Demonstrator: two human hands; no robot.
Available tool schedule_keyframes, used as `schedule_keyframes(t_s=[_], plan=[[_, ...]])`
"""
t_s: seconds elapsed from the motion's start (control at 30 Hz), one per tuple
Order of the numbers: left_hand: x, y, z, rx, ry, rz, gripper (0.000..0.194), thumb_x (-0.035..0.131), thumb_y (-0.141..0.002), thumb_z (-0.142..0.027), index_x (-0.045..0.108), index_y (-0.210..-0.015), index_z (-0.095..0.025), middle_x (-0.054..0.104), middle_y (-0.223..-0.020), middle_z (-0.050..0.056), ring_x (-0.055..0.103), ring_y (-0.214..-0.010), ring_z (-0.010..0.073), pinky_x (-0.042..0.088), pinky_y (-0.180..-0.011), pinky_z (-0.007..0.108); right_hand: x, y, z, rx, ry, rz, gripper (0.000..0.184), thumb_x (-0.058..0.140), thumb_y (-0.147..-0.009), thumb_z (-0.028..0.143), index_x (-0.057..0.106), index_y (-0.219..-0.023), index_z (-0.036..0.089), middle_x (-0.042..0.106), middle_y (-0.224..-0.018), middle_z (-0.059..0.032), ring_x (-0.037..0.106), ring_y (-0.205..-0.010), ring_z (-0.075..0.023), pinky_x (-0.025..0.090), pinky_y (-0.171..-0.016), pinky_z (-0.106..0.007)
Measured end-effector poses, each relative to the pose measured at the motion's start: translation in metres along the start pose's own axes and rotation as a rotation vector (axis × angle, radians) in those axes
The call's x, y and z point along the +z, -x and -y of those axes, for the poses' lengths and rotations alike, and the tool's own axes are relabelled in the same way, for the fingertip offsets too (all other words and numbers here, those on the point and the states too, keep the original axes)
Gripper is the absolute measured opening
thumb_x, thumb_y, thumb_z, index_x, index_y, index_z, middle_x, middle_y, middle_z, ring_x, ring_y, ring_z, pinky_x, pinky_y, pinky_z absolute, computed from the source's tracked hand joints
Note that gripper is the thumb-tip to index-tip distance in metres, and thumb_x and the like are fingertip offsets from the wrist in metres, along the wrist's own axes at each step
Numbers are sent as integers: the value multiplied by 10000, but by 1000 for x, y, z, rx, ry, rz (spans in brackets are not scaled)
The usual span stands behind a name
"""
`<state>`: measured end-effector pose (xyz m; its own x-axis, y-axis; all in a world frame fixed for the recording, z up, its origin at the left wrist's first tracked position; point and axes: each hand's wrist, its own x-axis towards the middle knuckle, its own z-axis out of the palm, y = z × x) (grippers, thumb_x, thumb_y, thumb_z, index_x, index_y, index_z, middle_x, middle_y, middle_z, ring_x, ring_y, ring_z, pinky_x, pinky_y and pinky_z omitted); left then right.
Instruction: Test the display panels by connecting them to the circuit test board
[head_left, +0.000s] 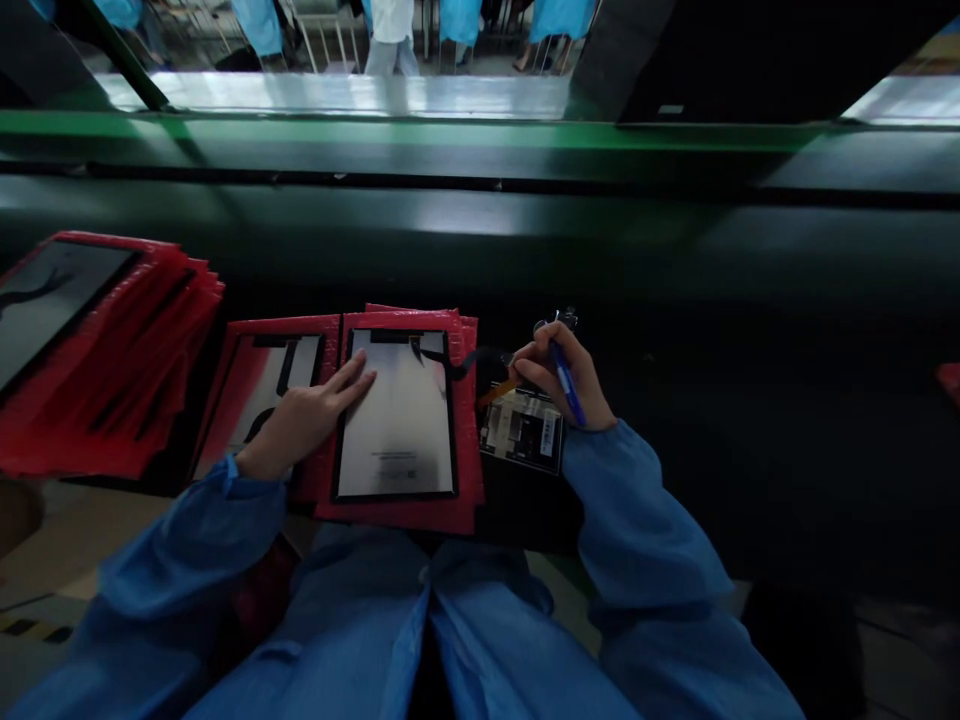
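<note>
Display panel (394, 430) right in front of you, lying flat, pale back up, on a red bubble sleeve (469, 480) atop the dark counter (712, 400)! Your left grip (304, 420) is relaxed and holding nothing, fingers spread and resting across the panel's upper left edge, wrist over the next sleeve along. Over to your right grip (562, 375), closed around a blue pen (566, 385) that slants down across the hand, thumb and fingertips drawn together. Out from the panel's top right runs a dark ribbon cable (480, 357), reaching right up to those fingertips, and an orange strip (496, 392) angles down and left just below them. Are you pinching the cable's end as well? It looks that way, but the light is dim and the fingers cover the spot.

Just under that right grip sits a circuit-covered module (523, 428), barcode label showing, close beside the red sleeve. Left of your panel, a second panel (304, 362) lies on red wrap, partly behind your left forearm. Farther left, a leaning stack of red sleeves (142, 370) carries another panel (60, 285) on top, a dark cable across its back.
</note>
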<state>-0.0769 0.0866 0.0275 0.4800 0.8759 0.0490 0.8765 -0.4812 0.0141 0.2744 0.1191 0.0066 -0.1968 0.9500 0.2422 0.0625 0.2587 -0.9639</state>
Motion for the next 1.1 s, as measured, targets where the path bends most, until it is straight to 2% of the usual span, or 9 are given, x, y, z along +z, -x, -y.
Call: schedule_keyframes(t_s=[0.1, 0.2, 0.3, 0.4, 0.47, 0.6, 0.77, 1.0, 1.1], plan=[[-18, -3, -11, -110, 96, -53, 550, 399, -903, -95, 597, -1406, -197, 485, -1536, 145, 729, -723, 239, 529, -575, 368, 18, 6, 4, -10, 10, 32, 356, 690, -854, 389, 354, -853, 270, 670, -808, 33, 692, -693, -150, 594, -670, -312], [-23, -17, -43, -161, 455, -203, 467, 451, -935, -223, 615, -1372, -191, 625, -1418, 106, 720, -928, 228, 555, -745, 325, 39, 15, 5, -9, 98, 114, 325, 663, -885, 371, 360, -849, 259, 708, -837, 12, 695, -705, -145, 557, -682, -290], [-13, -36, -76, -128, 737, -64, 381, 521, -894, -272, 703, -1208, -157, 753, -1121, 95, 662, -717, 166, 501, -624, 273, 51, 21, 3, -27, 241, 198, 258, 613, -907, 323, 369, -856, 254, 738, -877, -16, 701, -736, -151, 526, -694, -276], [-1, -45, -92, -174, 925, 80, 259, 565, -837, -293, 735, -960, -141, 682, -704, 22, 522, -532, 121, 397, -510, 249, 56, 23, -1, -59, 294, 229, 226, 591, -902, 286, 371, -860, 255, 734, -890, -25, 697, -741, -151, 509, -681, -258], [4, -46, -94, -221, 1023, 96, 220, 570, -813, -300, 708, -888, -145, 622, -654, 1, 478, -515, 110, 362, -487, 243, 56, 24, -3, -76, 301, 228, 218, 582, -900, 281, 370, -860, 257, 727, -887, -25, 691, -732, -154, 504, -679, -260], [6, -44, -93, -229, 1180, 112, 138, 589, -771, -281, 652, -795, -161, 616, -716, 2, 497, -577, 110, 383, -515, 234, 58, 25, -1, -63, 333, 236, 193, 563, -906, 304, 381, -862, 258, 707, -860, -16, 665, -707, -152, 493, -669, -259], [6, -45, -92, -242, 1270, 154, 115, 613, -767, -277, 587, -722, -175, 539, -668, -14, 478, -596, 108, 377, -527, 227, 61, 27, 1, -98, 307, 231, 207, 544, -924, 290, 363, -831, 253, 673, -824, -1, 629, -681, -128, 474, -657, -235], [10, -41, -93, -236, 1316, 146, 156, 659, -805, -318, 609, -747, -182, 563, -671, -15, 494, -581, 106, 381, -517, 226, 64, 27, -2, -76, 259, 223, 245, 565, -933, 323, 362, -816, 252, 690, -829, -6, 643, -684, -134, 495, -649, -248], [2, -29, -83, -295, 1269, 65, 237, 642, -856, -411, 681, -881, -179, 613, -683, 9, 510, -564, 127, 383, -506, 248, 62, 27, -2, -60, 182, 146, 244, 599, -920, 299, 374, -836, 257, 717, -850, -5, 689, -709, -145, 532, -666, -265]])
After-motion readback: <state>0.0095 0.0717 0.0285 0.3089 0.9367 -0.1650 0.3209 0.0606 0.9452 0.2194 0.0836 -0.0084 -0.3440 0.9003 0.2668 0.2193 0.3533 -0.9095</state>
